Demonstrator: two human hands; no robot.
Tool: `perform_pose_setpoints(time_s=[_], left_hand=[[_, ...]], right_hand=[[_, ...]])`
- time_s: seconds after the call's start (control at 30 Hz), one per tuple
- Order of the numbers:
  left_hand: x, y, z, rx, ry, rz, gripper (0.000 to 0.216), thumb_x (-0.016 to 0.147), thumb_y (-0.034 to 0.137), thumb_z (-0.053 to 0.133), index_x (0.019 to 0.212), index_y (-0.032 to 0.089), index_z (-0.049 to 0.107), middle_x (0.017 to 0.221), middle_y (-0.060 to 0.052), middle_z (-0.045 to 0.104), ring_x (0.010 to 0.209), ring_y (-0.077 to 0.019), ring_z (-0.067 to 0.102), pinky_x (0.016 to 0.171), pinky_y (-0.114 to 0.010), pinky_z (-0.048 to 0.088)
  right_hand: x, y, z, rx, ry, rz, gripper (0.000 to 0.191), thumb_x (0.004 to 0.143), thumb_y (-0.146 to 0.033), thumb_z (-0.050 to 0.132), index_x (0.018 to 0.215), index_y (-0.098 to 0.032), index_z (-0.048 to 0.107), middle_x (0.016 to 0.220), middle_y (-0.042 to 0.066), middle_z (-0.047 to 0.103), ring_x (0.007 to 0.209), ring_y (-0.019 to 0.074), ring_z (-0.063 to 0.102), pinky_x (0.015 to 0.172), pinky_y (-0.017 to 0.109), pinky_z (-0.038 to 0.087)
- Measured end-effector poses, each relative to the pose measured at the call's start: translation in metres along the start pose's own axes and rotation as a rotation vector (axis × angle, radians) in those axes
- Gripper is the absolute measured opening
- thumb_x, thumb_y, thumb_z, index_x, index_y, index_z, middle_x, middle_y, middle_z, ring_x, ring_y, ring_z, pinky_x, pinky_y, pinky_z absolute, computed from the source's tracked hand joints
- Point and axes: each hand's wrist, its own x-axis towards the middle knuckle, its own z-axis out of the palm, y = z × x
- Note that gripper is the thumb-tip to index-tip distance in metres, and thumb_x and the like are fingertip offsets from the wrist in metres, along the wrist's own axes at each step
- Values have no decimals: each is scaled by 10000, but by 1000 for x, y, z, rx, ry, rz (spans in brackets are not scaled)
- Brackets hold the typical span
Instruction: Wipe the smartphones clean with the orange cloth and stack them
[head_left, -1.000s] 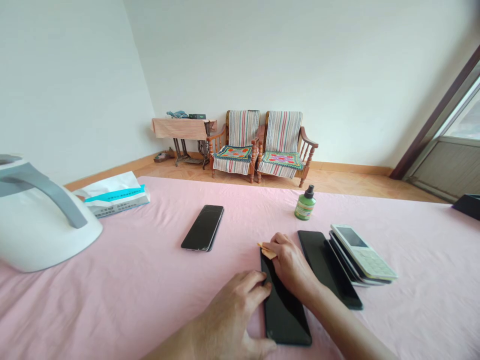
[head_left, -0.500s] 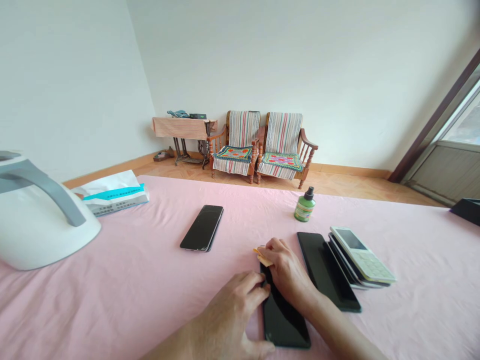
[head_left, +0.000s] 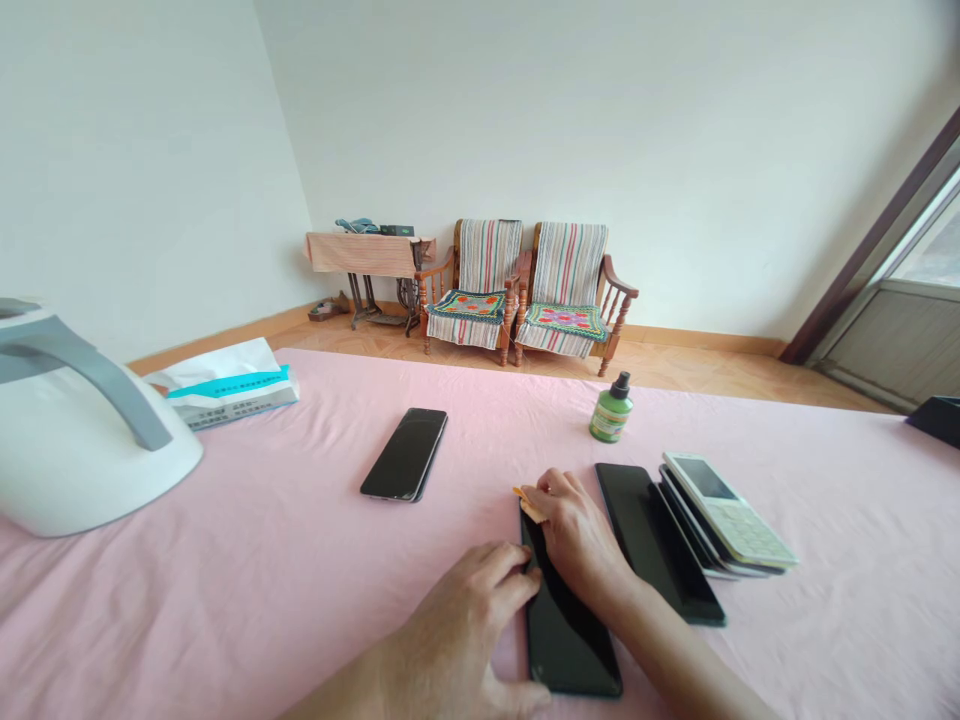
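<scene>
A black smartphone (head_left: 574,630) lies screen up on the pink cloth in front of me. My left hand (head_left: 480,610) holds it from the left side, fingers bent over its edge and thumb by the lower corner. At the phone's far end my right hand (head_left: 571,525) is closed on a small yellow cloth (head_left: 534,508), pressed against the screen. Most of that cloth is hidden under the fingers. Right of my right hand lies another black smartphone (head_left: 660,545). Beside it a white keypad phone (head_left: 731,508) tops a stack of phones.
A green spray bottle (head_left: 611,410) stands beyond my hands. Another dark phone (head_left: 405,455) lies left of centre on the pink tablecloth (head_left: 300,560). At the left are a white kettle (head_left: 90,450) and a tissue pack (head_left: 232,385). Two wooden armchairs (head_left: 566,290) stand by the wall.
My right hand and the yellow cloth have shifted very slightly towards the phone's far edge. The left hand keeps its place on the phone.
</scene>
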Motion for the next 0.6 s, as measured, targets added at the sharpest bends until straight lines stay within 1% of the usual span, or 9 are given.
perform_pose_setpoints(time_s=[0.1, 0.17, 0.37, 0.43, 0.5, 0.6], left_hand=[[1, 0, 0, -3, -5, -1, 693, 575, 317, 826, 1210, 157, 598, 1231, -91, 558, 1136, -266, 499, 1036, -360, 406], [1, -1, 0, 4, -5, 4, 699, 573, 317, 828, 1212, 153, 597, 1227, -92, 560, 1141, -270, 496, 1044, -368, 398], [-1, -3, 3, 13, 8, 20, 744, 574, 311, 823, 1252, 140, 572, 1271, -109, 537, 1173, -272, 483, 1056, -363, 384], [-1, -3, 2, 16, -2, 21, 747, 579, 329, 822, 1257, 143, 571, 1284, -117, 533, 1184, -281, 478, 1057, -374, 382], [0, -2, 1, 17, -10, 9, 741, 575, 347, 828, 1247, 156, 580, 1274, -115, 542, 1167, -286, 491, 1046, -388, 394], [1, -1, 0, 8, -13, -10, 711, 567, 342, 839, 1214, 168, 601, 1227, -99, 570, 1131, -283, 512, 1028, -389, 414]], right_hand=[[-2, -3, 0, 46, -22, -43, 259, 893, -52, 443, 842, -197, 652, 840, 45, 543, 816, 180, 489, 712, 271, 415], [-2, -3, 0, 48, -23, -43, 277, 879, -34, 446, 851, -205, 662, 850, 43, 547, 828, 177, 493, 726, 268, 417], [1, 10, -7, -77, 19, 85, 301, 837, 3, 432, 812, -175, 674, 847, 69, 552, 825, 191, 503, 739, 284, 419], [0, 11, -9, -99, 37, 101, 302, 830, 11, 426, 798, -166, 670, 839, 75, 552, 831, 199, 501, 745, 293, 419], [-2, 8, -7, -82, 35, 80, 303, 838, 9, 421, 806, -169, 665, 833, 72, 547, 824, 197, 498, 734, 292, 422], [-2, 2, -2, -11, 16, 7, 298, 844, 5, 433, 837, -186, 662, 835, 56, 543, 813, 186, 495, 715, 279, 425]])
